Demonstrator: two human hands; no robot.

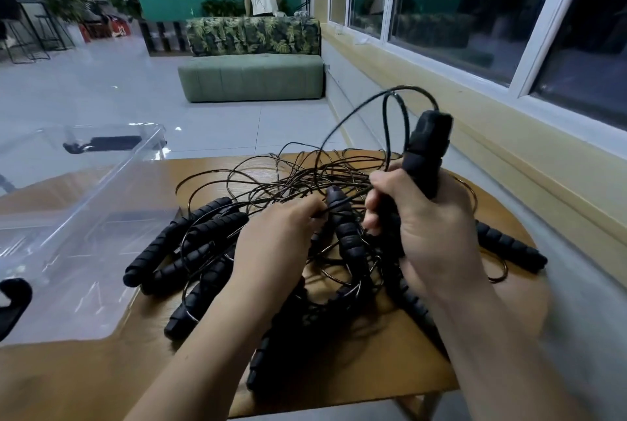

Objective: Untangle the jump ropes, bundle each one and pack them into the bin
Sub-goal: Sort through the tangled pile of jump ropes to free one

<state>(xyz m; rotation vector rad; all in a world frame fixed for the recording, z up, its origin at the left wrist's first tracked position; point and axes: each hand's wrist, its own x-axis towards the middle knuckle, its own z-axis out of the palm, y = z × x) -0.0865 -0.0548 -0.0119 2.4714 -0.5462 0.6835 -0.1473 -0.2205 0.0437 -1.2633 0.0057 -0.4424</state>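
A tangle of thin black jump rope cords (288, 176) lies on a small wooden table (135, 369), with several black ribbed handles (190, 237) spread around it. My right hand (424, 224) grips one black handle (429, 152) upright above the pile; its cord loops up and back down into the tangle. My left hand (274, 237) pinches cords at the pile's middle, beside another handle (342, 220). A clear plastic bin (84, 217) stands at the left, partly on the table.
A wall with a window ledge (509, 156) runs close along the right. A green bench (251, 76) and a leaf-patterned sofa stand on the tiled floor ahead; a person stands behind them, back turned. Black clips (13, 298) edge the bin.
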